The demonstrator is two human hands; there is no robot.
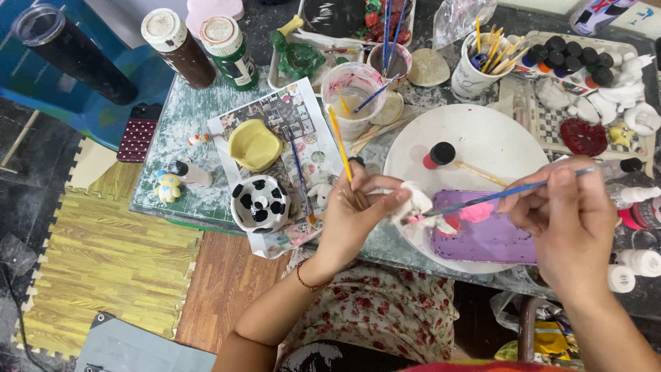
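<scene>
At the desk's [172, 131] centre, left hand [351, 213] fingers pinch a small white figurine [413, 203] and spare orange brush while right hand [568, 220] fingers grip a blue paintbrush [509, 193], whose wet pink tip could smear beyond the figurine toward the purple tray [492, 241] at 5 o'clock.

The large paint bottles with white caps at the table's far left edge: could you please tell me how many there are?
2, side by side: a brown bottle on the left and a green bottle right of it. Others may sit outside the frame.
</scene>
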